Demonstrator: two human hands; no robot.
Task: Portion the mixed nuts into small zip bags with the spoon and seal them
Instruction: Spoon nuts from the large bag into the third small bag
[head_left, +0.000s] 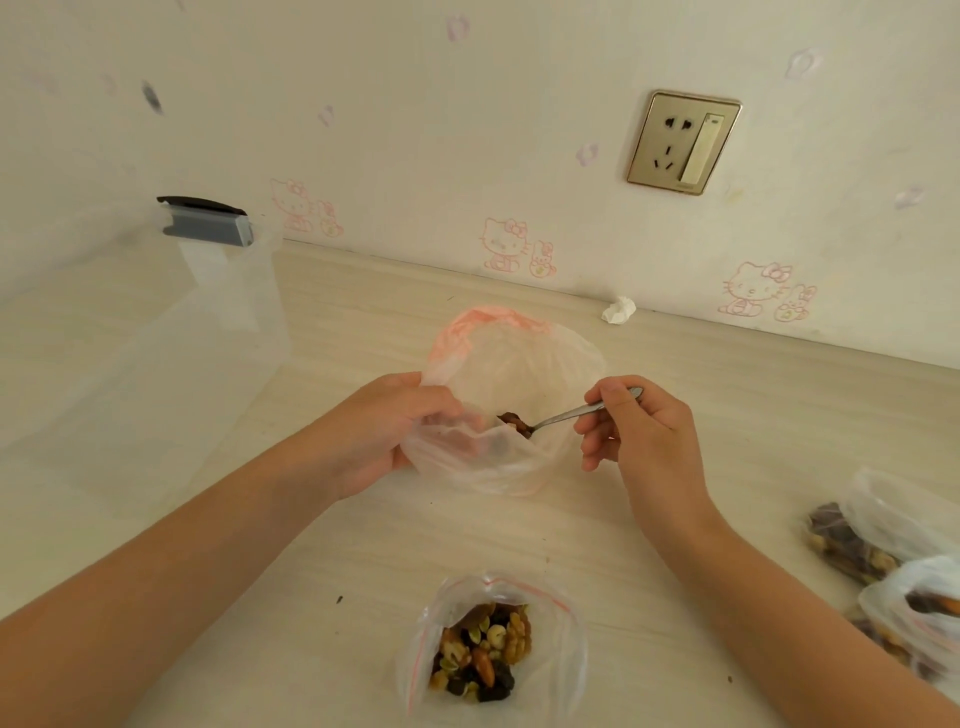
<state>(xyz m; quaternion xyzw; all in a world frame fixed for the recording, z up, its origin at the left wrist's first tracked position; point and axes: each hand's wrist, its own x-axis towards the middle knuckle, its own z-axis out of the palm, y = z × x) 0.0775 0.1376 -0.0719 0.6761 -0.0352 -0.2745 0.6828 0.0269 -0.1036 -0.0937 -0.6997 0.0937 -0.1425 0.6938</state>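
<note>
A small zip bag (566, 654) stands open on the table (363, 545) nearest the camera, below and between both hands, part-filled with mixed nuts (483, 654). Beyond it, the left hand (384, 436) grips the near-left rim of a large clear bag (519, 364), fingers curled round the plastic. Just right of that bag, the right hand (644, 431) pinches the handle end of a metal spoon (566, 414) between thumb and fingers. The spoon's bowl, loaded with nuts, sits inside the large bag's mouth, close to the left hand's fingertips. Well right of the spoon hand lie two more bags of nuts (883, 519). Farther back, a crumpled tissue (618, 309) rests against the wall beyond the right hand. A clear plastic box (156, 338) with a grey clip (208, 223) stands far left of the left hand, and a wall socket (683, 143) sits high above the spoon.
</note>
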